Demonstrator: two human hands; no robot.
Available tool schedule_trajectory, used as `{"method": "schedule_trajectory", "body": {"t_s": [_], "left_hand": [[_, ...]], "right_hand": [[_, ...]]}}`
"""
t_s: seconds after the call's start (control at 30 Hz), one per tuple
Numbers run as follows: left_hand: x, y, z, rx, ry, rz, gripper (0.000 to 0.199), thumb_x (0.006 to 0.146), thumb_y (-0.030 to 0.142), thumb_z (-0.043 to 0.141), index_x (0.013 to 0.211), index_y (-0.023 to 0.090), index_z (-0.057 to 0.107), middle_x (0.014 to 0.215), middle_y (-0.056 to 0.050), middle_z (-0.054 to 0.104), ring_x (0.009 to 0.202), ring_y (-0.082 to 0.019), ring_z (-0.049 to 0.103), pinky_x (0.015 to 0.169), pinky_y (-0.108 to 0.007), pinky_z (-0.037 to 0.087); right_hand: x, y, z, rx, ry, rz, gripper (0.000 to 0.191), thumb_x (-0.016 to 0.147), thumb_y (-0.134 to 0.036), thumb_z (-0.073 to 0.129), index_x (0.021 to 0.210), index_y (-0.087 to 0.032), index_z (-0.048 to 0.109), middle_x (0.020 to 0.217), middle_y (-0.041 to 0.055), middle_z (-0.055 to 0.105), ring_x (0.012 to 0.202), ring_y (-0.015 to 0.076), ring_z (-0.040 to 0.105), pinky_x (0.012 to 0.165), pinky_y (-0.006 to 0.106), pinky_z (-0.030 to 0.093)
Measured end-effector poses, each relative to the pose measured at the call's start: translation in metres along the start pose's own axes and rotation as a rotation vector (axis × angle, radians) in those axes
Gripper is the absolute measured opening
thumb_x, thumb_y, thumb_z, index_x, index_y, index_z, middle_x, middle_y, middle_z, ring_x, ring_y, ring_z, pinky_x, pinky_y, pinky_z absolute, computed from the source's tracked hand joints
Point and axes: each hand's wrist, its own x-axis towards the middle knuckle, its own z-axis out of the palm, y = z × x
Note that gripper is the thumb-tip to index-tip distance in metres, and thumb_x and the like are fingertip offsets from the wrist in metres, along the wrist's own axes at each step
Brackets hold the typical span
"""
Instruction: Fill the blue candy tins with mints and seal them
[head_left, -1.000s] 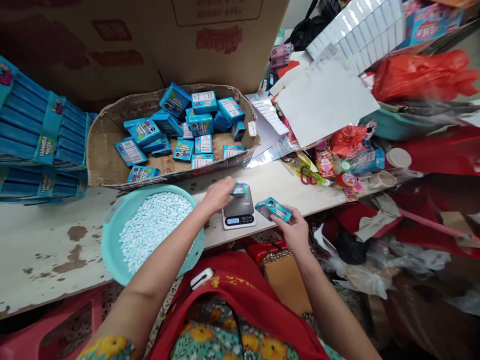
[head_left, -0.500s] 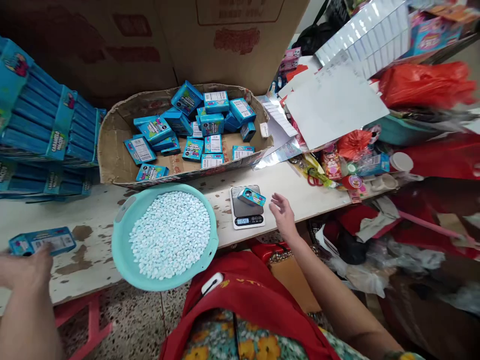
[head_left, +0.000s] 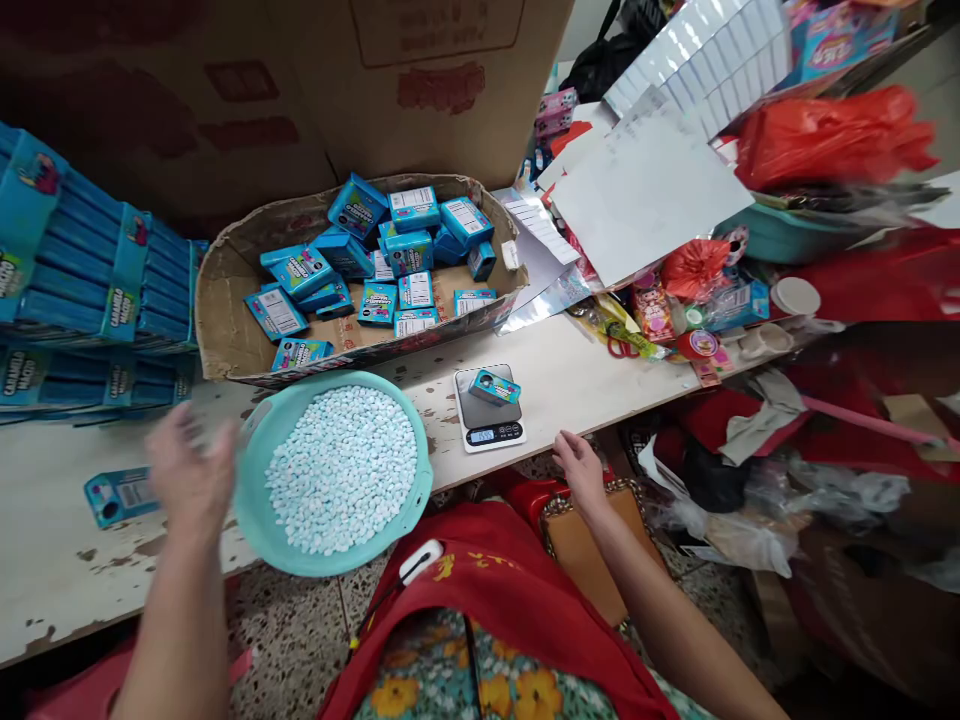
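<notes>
My left hand [head_left: 192, 468], a little blurred, is raised with fingers apart and nothing in it, between a long blue box [head_left: 122, 496] lying on the table and the turquoise basin [head_left: 251, 500]. Small pale candies [head_left: 341, 470] fill much of the basin. On the digital scale [head_left: 489, 414] rests a small blue box [head_left: 496, 387], set at an angle. To the right of the scale, my right hand [head_left: 581, 465] hovers at the table's front edge, its fingers loosely curled and close together; no object shows in them.
Behind the basin stands a cut cardboard tray [head_left: 232, 335] with several small blue boxes. Stacked blue display packs [head_left: 82, 260] are at the left. White card sheets [head_left: 645, 190] and mixed wrappers [head_left: 652, 310] cover the right side.
My left hand has let go of the long blue box and moved right toward the basin. My right hand has shifted slightly away from the scale, and the view has turned a little.
</notes>
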Motion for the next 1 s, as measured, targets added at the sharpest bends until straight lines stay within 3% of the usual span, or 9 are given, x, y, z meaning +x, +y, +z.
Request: {"method": "schedule_trajectory", "body": {"t_s": [0.07,0.2,0.33,0.5,0.67,0.77,0.83,0.93,1.0], "left_hand": [[-0.003,0.054,0.033,-0.033,-0.102,0.084,0.053,0.079,0.047,0.058,0.125,0.022,0.050,0.118,-0.008,0.057,0.099,-0.027,0.059,0.083,-0.045,0.054],[-0.010,0.150,0.093,-0.069,-0.417,0.387,0.047,0.085,0.041,0.052,0.128,0.024,0.048,0.124,-0.008,0.056,0.109,-0.023,0.056,0.094,-0.039,0.047],[-0.010,0.195,0.128,-0.041,-0.646,0.568,0.056,0.085,0.036,0.053,0.137,0.022,0.038,0.134,-0.010,0.048,0.123,-0.024,0.046,0.104,-0.040,0.038],[-0.012,0.208,0.152,0.045,-0.802,0.538,0.061,0.082,0.035,0.056,0.139,0.023,0.036,0.136,-0.010,0.046,0.125,-0.027,0.044,0.104,-0.042,0.036],[-0.026,0.217,0.180,0.043,-0.836,0.580,0.065,0.077,0.029,0.062,0.137,0.025,0.039,0.135,-0.009,0.046,0.123,-0.028,0.043,0.102,-0.042,0.036],[-0.033,0.220,0.202,-0.017,-0.854,0.613,0.048,0.077,0.024,0.061,0.124,0.023,0.051,0.122,-0.010,0.054,0.113,-0.027,0.050,0.095,-0.039,0.041],[-0.037,0.218,0.208,-0.111,-0.877,0.574,0.034,0.079,0.026,0.059,0.113,0.021,0.058,0.109,-0.008,0.059,0.101,-0.024,0.055,0.088,-0.037,0.043],[-0.049,0.206,0.195,-0.367,-0.896,0.411,0.035,0.075,0.034,0.066,0.107,0.022,0.061,0.103,-0.005,0.061,0.096,-0.023,0.056,0.086,-0.035,0.043],[-0.059,0.194,0.172,-0.649,-0.872,0.146,0.042,0.070,0.036,0.071,0.109,0.023,0.061,0.104,-0.004,0.063,0.096,-0.021,0.057,0.087,-0.032,0.043]], "right_hand": [[0.001,0.006,-0.004,0.020,-0.004,0.013,0.056,0.065,-0.055,0.071,0.105,-0.017,0.062,0.110,0.0103,0.065,0.099,0.0231,0.063,0.086,0.039,0.053],[0.007,0.017,-0.024,0.042,0.003,0.026,0.054,0.063,-0.051,0.074,0.104,-0.018,0.063,0.111,0.0103,0.066,0.101,0.0234,0.063,0.088,0.039,0.053],[0.014,0.026,-0.051,0.062,0.033,0.055,0.055,0.062,-0.051,0.074,0.105,-0.018,0.063,0.111,0.0110,0.066,0.101,0.0239,0.063,0.086,0.040,0.054],[0.023,0.033,-0.069,0.063,0.035,0.095,0.054,0.062,-0.052,0.073,0.102,-0.018,0.064,0.107,0.0112,0.067,0.097,0.0245,0.065,0.083,0.040,0.055],[0.028,0.028,-0.061,0.015,-0.012,0.071,0.051,0.062,-0.051,0.073,0.099,-0.017,0.064,0.104,0.0114,0.067,0.097,0.0250,0.063,0.090,0.044,0.051],[0.026,0.002,-0.039,-0.023,-0.075,-0.066,0.051,0.066,-0.048,0.073,0.106,-0.018,0.061,0.110,0.0115,0.065,0.101,0.0242,0.061,0.095,0.045,0.047],[0.023,-0.027,-0.015,-0.097,-0.158,-0.281,0.056,0.069,-0.045,0.071,0.117,-0.020,0.056,0.121,0.0121,0.059,0.109,0.0252,0.057,0.096,0.045,0.046],[0.011,-0.078,0.027,-0.264,-0.358,-0.621,0.061,0.070,-0.041,0.073,0.124,-0.024,0.052,0.125,0.0098,0.056,0.116,0.0252,0.052,0.099,0.043,0.043],[-0.003,-0.109,0.054,-0.339,-0.504,-0.714,0.046,0.073,-0.040,0.071,0.115,-0.024,0.059,0.109,0.0064,0.062,0.102,0.0228,0.057,0.091,0.038,0.046]]}}
